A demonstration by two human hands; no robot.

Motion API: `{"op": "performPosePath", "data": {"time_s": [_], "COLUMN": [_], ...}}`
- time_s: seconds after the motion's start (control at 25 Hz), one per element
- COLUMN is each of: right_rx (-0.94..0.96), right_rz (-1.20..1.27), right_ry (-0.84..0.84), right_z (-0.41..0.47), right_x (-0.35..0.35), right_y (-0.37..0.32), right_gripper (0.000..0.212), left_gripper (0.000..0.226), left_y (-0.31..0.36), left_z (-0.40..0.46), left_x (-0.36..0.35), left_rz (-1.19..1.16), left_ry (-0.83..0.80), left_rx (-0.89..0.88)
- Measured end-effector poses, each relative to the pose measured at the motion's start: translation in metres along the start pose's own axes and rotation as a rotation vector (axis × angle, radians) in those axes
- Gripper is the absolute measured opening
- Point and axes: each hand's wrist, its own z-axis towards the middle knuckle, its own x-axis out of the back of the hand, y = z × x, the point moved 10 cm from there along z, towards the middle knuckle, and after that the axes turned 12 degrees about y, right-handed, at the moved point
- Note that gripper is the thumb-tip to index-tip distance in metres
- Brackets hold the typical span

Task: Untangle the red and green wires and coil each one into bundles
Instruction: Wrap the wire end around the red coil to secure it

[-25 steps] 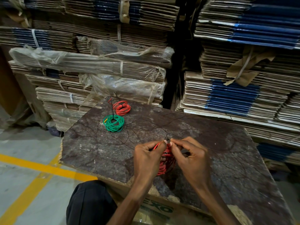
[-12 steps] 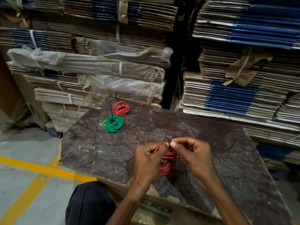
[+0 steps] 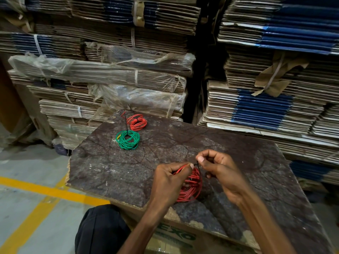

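1. The left hand [image 3: 169,182] reaches up from the bottom centre of the frame, back toward the camera, its fingers curled round a coil of red wire [image 3: 190,187] and its thumb pressed on the coil's top.
2. The right hand [image 3: 222,173] comes in from the lower right, its fingers curled, thumb and forefinger pinching a thin black tie [image 3: 198,166] that runs down to the coil's top edge.
3. The held red coil hangs between the two hands just above the worn brown board [image 3: 113,173], its loops stacked closely.
4. Toward the upper left of the board lie a green wire bundle [image 3: 127,139] and, just beyond it, a smaller red wire bundle [image 3: 137,122], each bound with a black tie.
5. Stacks of flattened cardboard [image 3: 266,107] fill the upper frame.
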Motion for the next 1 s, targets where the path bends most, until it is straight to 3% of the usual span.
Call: {"op": "performPosePath", "data": {"time_s": [0.2, 0.48, 0.68, 0.88, 1.0], "right_rx": [0.16, 0.31, 0.29, 0.259, 0.264], "right_rz": [-0.078, -0.051, 0.002, 0.004, 0.049], "right_ry": [0.038, 0.21, 0.282, 0.241, 0.238], "right_z": [-0.003, -0.001, 0.009, 0.013, 0.004], "right_x": [-0.005, 0.008, 0.017, 0.008, 0.01], "right_y": [-0.017, -0.044, -0.049, -0.053, -0.054], "right_gripper": [0.016, 0.01, 0.013, 0.011, 0.012], "left_gripper": [0.014, 0.012, 0.022, 0.022, 0.028], "left_y": [-0.006, -0.017, -0.014, -0.013, -0.001], "left_z": [0.002, 0.008, 0.008, 0.011, 0.024], "left_x": [-0.003, 0.002, -0.001, -0.006, 0.007], "left_rz": [-0.034, -0.107, -0.109, 0.222, 0.538], "left_ry": [-0.028, 0.007, -0.133, -0.251, -0.063], "left_rx": [0.069, 0.124, 0.094, -0.058, -0.307]}}
